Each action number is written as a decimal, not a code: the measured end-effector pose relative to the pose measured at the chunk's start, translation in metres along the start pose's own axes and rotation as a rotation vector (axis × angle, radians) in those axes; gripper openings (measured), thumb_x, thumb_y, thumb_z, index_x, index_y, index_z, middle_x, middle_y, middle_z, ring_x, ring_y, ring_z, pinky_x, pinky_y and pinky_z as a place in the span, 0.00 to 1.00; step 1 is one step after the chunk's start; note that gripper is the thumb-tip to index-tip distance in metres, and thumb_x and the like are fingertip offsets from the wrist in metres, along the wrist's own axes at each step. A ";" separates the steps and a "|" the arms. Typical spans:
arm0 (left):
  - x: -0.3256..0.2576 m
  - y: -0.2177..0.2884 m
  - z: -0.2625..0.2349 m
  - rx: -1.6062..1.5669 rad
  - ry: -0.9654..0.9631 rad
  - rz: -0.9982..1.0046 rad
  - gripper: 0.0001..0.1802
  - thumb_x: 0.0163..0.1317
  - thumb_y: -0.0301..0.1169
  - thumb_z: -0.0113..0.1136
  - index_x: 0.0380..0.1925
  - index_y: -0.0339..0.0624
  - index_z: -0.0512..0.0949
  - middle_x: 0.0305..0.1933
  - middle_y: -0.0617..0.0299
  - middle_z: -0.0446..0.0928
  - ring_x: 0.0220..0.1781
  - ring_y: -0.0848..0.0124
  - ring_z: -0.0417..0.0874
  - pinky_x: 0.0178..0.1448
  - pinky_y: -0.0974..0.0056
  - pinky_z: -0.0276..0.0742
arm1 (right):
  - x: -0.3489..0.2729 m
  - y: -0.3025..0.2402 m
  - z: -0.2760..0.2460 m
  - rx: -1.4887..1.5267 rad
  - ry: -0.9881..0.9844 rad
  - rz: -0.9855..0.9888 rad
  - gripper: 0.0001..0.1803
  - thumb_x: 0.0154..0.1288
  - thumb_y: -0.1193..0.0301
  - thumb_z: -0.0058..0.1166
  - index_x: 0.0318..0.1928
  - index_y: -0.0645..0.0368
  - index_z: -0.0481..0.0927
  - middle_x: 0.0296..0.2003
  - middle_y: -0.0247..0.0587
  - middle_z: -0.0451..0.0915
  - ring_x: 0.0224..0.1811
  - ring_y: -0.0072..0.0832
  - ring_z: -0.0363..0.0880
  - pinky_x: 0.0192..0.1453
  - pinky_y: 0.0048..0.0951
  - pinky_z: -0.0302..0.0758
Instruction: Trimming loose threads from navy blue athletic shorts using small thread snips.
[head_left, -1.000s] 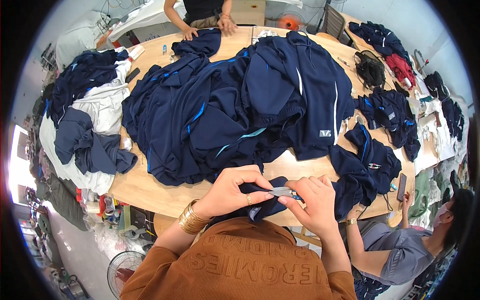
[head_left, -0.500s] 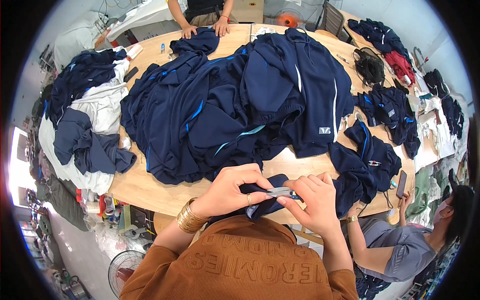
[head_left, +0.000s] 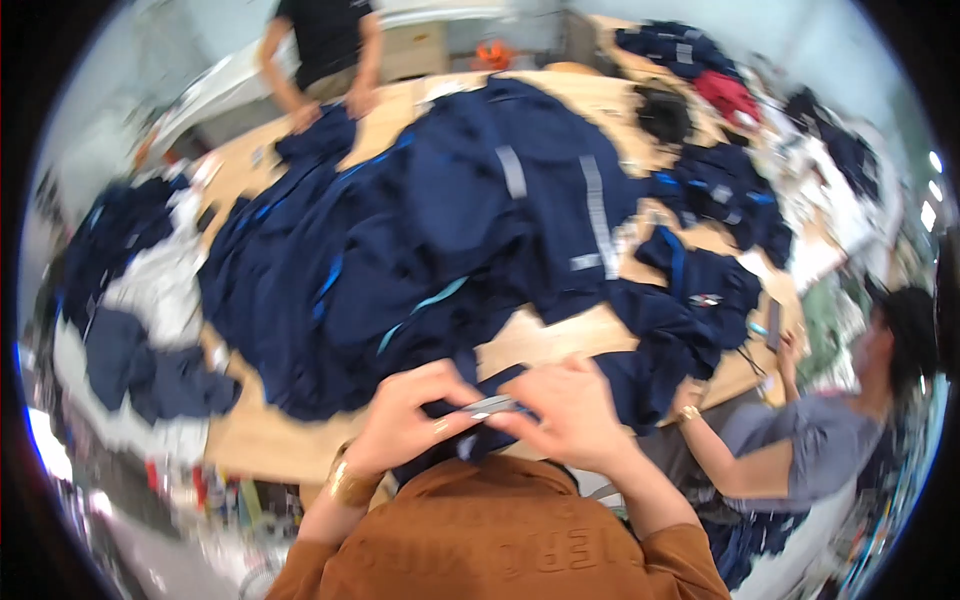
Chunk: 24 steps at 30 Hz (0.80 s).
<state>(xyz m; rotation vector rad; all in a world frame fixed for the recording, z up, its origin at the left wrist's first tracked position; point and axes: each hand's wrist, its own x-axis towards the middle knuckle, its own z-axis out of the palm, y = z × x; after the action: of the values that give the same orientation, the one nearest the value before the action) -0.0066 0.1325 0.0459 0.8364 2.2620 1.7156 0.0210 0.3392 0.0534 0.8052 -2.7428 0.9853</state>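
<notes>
While the head view is blurred, we can make out our left hand and right hand close together just above our brown shirt, both grips pinching a small grey strip against a dark navy garment piece at the near edge of the table. We judge the handling of this piece as under way, not finished. A large heap of navy garments lies spread across the table beyond, seemingly left to do. One person sits at our right; another stands at the far side.
</notes>
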 end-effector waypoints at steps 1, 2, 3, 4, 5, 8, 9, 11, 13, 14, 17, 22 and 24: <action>0.000 -0.003 0.001 0.006 -0.001 -0.009 0.07 0.45 0.23 0.65 0.28 0.38 0.81 0.25 0.62 0.75 0.28 0.71 0.76 0.33 0.70 0.69 | -0.002 0.006 0.007 0.003 0.030 -0.006 0.12 0.57 0.58 0.53 0.28 0.53 0.75 0.22 0.32 0.74 0.26 0.31 0.74 0.33 0.35 0.62; -0.002 0.001 0.001 0.041 0.015 -0.032 0.07 0.44 0.23 0.65 0.27 0.37 0.81 0.24 0.61 0.75 0.27 0.71 0.75 0.32 0.70 0.69 | -0.002 0.007 0.009 0.000 0.027 -0.020 0.13 0.58 0.56 0.53 0.30 0.53 0.75 0.23 0.31 0.74 0.27 0.30 0.74 0.34 0.32 0.61; -0.005 0.004 0.000 0.083 0.040 -0.064 0.07 0.43 0.22 0.65 0.27 0.37 0.81 0.24 0.61 0.75 0.27 0.71 0.75 0.32 0.70 0.68 | 0.000 0.007 0.012 0.010 0.018 -0.040 0.15 0.59 0.55 0.52 0.32 0.53 0.76 0.23 0.30 0.75 0.28 0.29 0.75 0.34 0.30 0.61; -0.005 0.004 0.001 0.097 0.057 -0.068 0.08 0.42 0.22 0.65 0.26 0.36 0.81 0.23 0.61 0.74 0.26 0.72 0.74 0.32 0.71 0.67 | 0.000 0.007 0.014 -0.002 0.033 -0.037 0.14 0.60 0.55 0.51 0.32 0.53 0.75 0.24 0.31 0.75 0.28 0.29 0.75 0.35 0.29 0.61; -0.006 0.003 0.002 0.115 0.081 -0.084 0.08 0.41 0.21 0.66 0.26 0.35 0.80 0.23 0.61 0.74 0.25 0.72 0.73 0.31 0.71 0.67 | -0.001 0.007 0.016 -0.002 0.041 -0.039 0.14 0.60 0.56 0.51 0.33 0.53 0.75 0.24 0.32 0.75 0.28 0.29 0.75 0.35 0.29 0.62; -0.003 -0.004 0.005 0.062 0.103 -0.097 0.07 0.41 0.20 0.65 0.24 0.32 0.78 0.22 0.61 0.73 0.25 0.73 0.72 0.31 0.73 0.64 | -0.004 0.012 0.017 -0.005 0.060 0.033 0.16 0.60 0.55 0.51 0.36 0.54 0.74 0.24 0.33 0.75 0.28 0.30 0.74 0.36 0.29 0.62; 0.001 -0.005 0.008 0.052 0.065 -0.073 0.07 0.41 0.20 0.65 0.24 0.32 0.78 0.22 0.61 0.73 0.25 0.73 0.72 0.31 0.73 0.64 | -0.007 0.014 0.016 -0.027 0.086 0.064 0.16 0.60 0.55 0.51 0.36 0.54 0.74 0.24 0.33 0.75 0.28 0.30 0.74 0.36 0.29 0.62; 0.001 -0.009 0.010 0.065 0.163 -0.129 0.06 0.43 0.20 0.64 0.24 0.32 0.77 0.23 0.61 0.73 0.26 0.74 0.72 0.33 0.73 0.64 | -0.011 0.019 0.020 0.138 0.266 0.105 0.19 0.59 0.52 0.53 0.37 0.55 0.74 0.24 0.34 0.73 0.28 0.29 0.74 0.36 0.29 0.62; 0.001 -0.008 0.011 0.046 0.184 -0.169 0.05 0.45 0.19 0.63 0.24 0.32 0.77 0.24 0.63 0.73 0.27 0.75 0.71 0.35 0.74 0.64 | -0.016 0.023 0.025 0.190 0.220 0.175 0.22 0.55 0.52 0.57 0.40 0.56 0.74 0.28 0.36 0.73 0.32 0.31 0.75 0.37 0.29 0.65; 0.000 -0.007 0.012 0.023 0.196 -0.174 0.05 0.45 0.19 0.62 0.24 0.32 0.77 0.23 0.63 0.73 0.28 0.75 0.71 0.35 0.74 0.63 | -0.018 0.023 0.030 0.370 0.214 0.206 0.21 0.54 0.54 0.59 0.41 0.56 0.75 0.31 0.37 0.72 0.33 0.32 0.75 0.38 0.30 0.67; -0.003 -0.010 0.013 -0.031 0.171 -0.196 0.07 0.46 0.19 0.61 0.27 0.33 0.76 0.24 0.64 0.72 0.29 0.76 0.71 0.37 0.74 0.63 | -0.020 0.021 0.050 0.583 0.169 0.235 0.17 0.53 0.62 0.61 0.39 0.58 0.76 0.35 0.39 0.72 0.36 0.36 0.75 0.38 0.30 0.71; -0.010 -0.009 0.009 -0.071 0.215 -0.197 0.04 0.52 0.21 0.59 0.28 0.35 0.74 0.26 0.69 0.68 0.28 0.81 0.66 0.33 0.77 0.59 | -0.018 0.021 0.056 0.581 0.182 0.244 0.11 0.56 0.66 0.58 0.32 0.61 0.77 0.28 0.40 0.72 0.33 0.35 0.74 0.36 0.32 0.69; -0.014 -0.010 0.007 -0.088 0.208 -0.261 0.05 0.52 0.22 0.60 0.28 0.36 0.74 0.26 0.69 0.68 0.28 0.80 0.66 0.33 0.77 0.59 | -0.020 0.022 0.052 0.626 0.185 0.264 0.11 0.56 0.66 0.58 0.32 0.61 0.76 0.27 0.40 0.72 0.32 0.35 0.74 0.36 0.31 0.68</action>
<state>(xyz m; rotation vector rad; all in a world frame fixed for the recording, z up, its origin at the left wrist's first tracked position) 0.0051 0.1293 0.0320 0.3395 2.2800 1.8329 0.0296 0.3301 -0.0047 0.3776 -2.4267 1.9146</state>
